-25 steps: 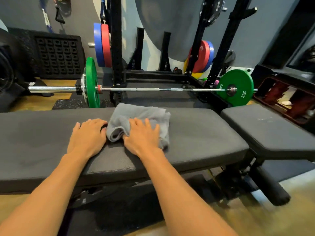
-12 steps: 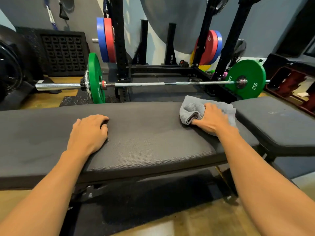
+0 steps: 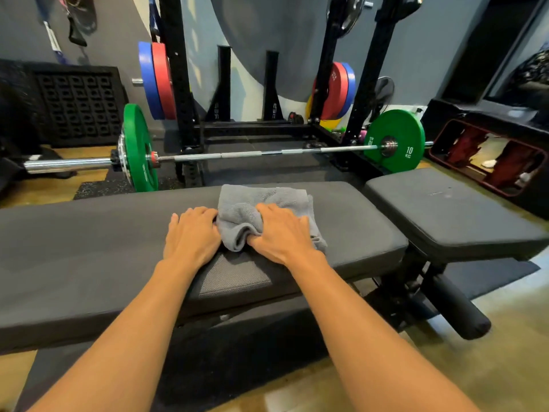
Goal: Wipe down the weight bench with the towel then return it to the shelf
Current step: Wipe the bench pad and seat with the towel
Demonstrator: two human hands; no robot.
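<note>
A black padded weight bench [image 3: 89,248] runs across the view, with its separate seat pad [image 3: 445,215] to the right. A crumpled grey towel [image 3: 252,203] lies on the middle of the long pad. My right hand [image 3: 282,233] presses down on the towel and bunches its near edge under the fingers. Just left of the towel, my left hand [image 3: 191,236] lies flat on the pad, its fingertips touching the cloth.
Behind the bench a barbell [image 3: 252,153] with green 10 kg plates [image 3: 395,141] rests on the floor in front of a black rack [image 3: 181,84] holding red and blue plates. A red-framed low shelf [image 3: 487,157] stands at the right. The bench's leg roller [image 3: 457,307] sticks out at lower right.
My right hand has slid the towel back left from the right end of the long pad to its middle, beside my left hand. The left hand has stayed in place.
</note>
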